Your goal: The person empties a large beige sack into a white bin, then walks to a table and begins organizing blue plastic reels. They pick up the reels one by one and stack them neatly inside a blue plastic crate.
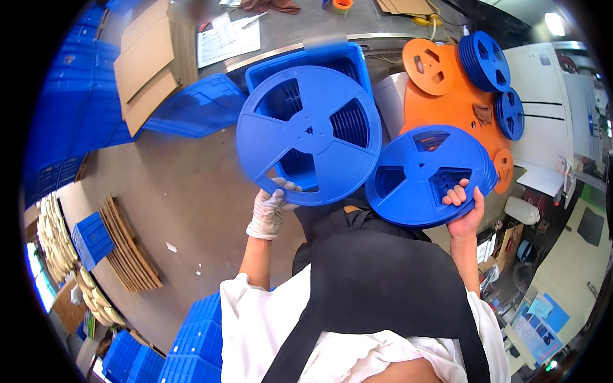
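Note:
My left hand [269, 209], in a pale glove, grips the lower rim of a large round blue plastic reel [311, 135] with three cut-out windows. Behind that reel is an open blue crate [355, 59] with more blue reels standing in it, partly hidden. My bare right hand [466, 207] holds a stack of similar blue reels [408, 182], fingers hooked through a window and thumb outside the rim. The stack is tilted and lies just right of the single reel. Whether the two touch is hard to tell.
An orange machine table [421, 102] at the right bears blue reels [483, 62] and orange discs [428, 66]. A workbench [281, 29] with papers [228, 41] runs along the far side. Blue crates [191, 108] and cardboard [148, 64] stand at the left, wooden pallets [128, 246] farther off.

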Demonstrator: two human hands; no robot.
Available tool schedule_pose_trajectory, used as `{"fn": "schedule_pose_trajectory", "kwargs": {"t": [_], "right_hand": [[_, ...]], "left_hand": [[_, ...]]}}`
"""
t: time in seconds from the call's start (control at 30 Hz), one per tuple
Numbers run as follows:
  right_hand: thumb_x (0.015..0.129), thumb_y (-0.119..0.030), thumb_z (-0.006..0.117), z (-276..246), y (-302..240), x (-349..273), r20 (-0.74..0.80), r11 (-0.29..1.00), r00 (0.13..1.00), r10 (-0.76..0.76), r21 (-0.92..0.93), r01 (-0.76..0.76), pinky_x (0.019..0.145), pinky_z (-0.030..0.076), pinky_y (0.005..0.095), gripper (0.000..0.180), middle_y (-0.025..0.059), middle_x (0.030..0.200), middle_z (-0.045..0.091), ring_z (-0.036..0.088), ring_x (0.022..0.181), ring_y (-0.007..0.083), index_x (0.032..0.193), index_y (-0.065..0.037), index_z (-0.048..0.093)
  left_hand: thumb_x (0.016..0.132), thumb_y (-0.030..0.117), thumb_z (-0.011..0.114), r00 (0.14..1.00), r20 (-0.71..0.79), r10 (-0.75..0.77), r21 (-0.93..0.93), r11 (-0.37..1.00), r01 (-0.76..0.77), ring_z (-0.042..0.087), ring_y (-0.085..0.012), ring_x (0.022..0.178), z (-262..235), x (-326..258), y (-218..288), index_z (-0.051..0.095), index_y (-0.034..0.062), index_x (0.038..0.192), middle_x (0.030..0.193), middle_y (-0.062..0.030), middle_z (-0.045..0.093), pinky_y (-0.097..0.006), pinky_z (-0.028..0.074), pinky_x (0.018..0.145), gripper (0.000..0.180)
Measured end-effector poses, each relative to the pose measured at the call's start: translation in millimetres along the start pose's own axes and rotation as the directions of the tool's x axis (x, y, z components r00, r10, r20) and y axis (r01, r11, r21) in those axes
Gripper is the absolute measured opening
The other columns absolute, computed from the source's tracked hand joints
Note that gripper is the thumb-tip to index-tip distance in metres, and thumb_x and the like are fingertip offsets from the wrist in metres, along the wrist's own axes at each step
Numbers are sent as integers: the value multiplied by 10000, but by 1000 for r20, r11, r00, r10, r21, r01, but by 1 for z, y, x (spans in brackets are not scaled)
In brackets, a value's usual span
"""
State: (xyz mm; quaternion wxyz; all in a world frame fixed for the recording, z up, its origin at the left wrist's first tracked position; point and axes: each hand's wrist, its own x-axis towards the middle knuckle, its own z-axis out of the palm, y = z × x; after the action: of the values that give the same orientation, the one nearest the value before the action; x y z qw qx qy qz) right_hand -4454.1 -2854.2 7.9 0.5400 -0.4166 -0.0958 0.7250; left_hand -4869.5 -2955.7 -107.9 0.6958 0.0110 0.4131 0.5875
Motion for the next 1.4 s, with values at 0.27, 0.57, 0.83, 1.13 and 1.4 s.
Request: {"fn": "schedule_pose_trajectory", "kwargs": {"t": [0.27, 0.57, 0.83, 1.13, 1.4], "right_hand": [[938, -308, 523, -6, 1, -2, -11, 1000, 1000, -20, -5, 20, 726, 446, 325, 286, 4, 744, 452, 468, 693, 144, 1074, -57, 538], [915, -321, 538, -16, 3, -10, -108, 994, 989, -105, -27, 103, 726, 457, 342, 300, 12, 738, 472, 467, 684, 149, 1056, -56, 557], [926, -295, 528, -20, 7, -18, -131, 988, 981, -142, 38, 148, 722, 456, 339, 281, 11, 734, 474, 467, 689, 147, 1075, -61, 573], [849, -317, 631, -13, -19, 2, 257, 959, 951, -172, 266, 102, 540, 365, 264, 295, -43, 551, 404, 403, 473, 87, 890, -93, 444], [898, -326, 602, 5, -36, 26, 564, 934, 807, -173, 353, -47, 510, 417, 274, 303, -24, 543, 471, 462, 447, 98, 889, -75, 434]], "left_hand": [[929, 111, 548, 906, -313, 284, 714, 700, 28, 655, -202, 811, -52, 78, -8, 589, 72, 1066, 914, -77, 676, -320, 540, 681, 149], [901, 131, 609, 799, -378, 467, 897, 397, 192, 594, -220, 660, -95, 213, -46, 595, 69, 1015, 794, -101, 659, -355, 483, 636, 130], [877, 208, 653, 870, -437, 227, 889, 253, 381, 623, -293, 1002, -95, 255, -56, 496, 37, 1278, 1143, -185, 637, -378, 492, 860, 464], [747, 214, 746, 802, 524, 287, 851, -187, -490, 293, -441, 1368, 60, 143, -40, 365, 53, 1429, 1459, -242, 357, -472, 300, 1115, 797], [762, 125, 607, 211, 953, -217, 112, -395, -912, 589, -268, 1106, 181, 78, -13, 615, 93, 1062, 1098, -88, 630, -465, 450, 996, 301]]}}
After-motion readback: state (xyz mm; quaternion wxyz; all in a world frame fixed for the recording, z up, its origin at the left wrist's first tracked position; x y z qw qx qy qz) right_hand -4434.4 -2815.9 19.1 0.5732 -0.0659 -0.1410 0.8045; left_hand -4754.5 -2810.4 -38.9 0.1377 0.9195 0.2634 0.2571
